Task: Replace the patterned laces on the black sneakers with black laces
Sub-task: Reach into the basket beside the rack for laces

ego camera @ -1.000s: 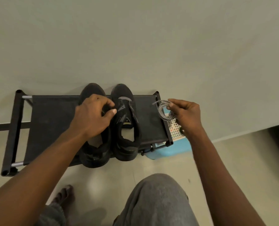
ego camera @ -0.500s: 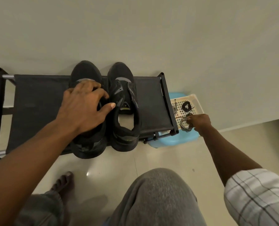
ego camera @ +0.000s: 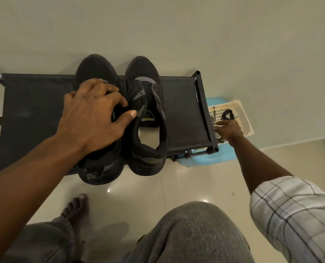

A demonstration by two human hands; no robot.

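Note:
Two black sneakers stand side by side on a black fabric shoe rack [ego camera: 34, 103], both without laces. My left hand [ego camera: 93, 114] grips the left sneaker [ego camera: 95, 67] over its tongue and collar, thumb against the right sneaker [ego camera: 144, 73]. My right hand [ego camera: 229, 130] reaches into a cream perforated basket [ego camera: 243, 114] to the right of the rack, fingers curled on the black-and-white patterned lace [ego camera: 212, 118]. A coiled black lace [ego camera: 227, 114] lies in the basket just beyond my fingers.
The basket sits on a light blue stool [ego camera: 201, 160] against the pale wall. The rack's metal frame post [ego camera: 203, 111] stands between the shoes and the basket. My knee and bare foot [ego camera: 76, 209] are on the glossy floor below.
My right hand carried the patterned lace from above the rack's right end down into the basket. My left hand stayed on the left sneaker. The camera shifted closer.

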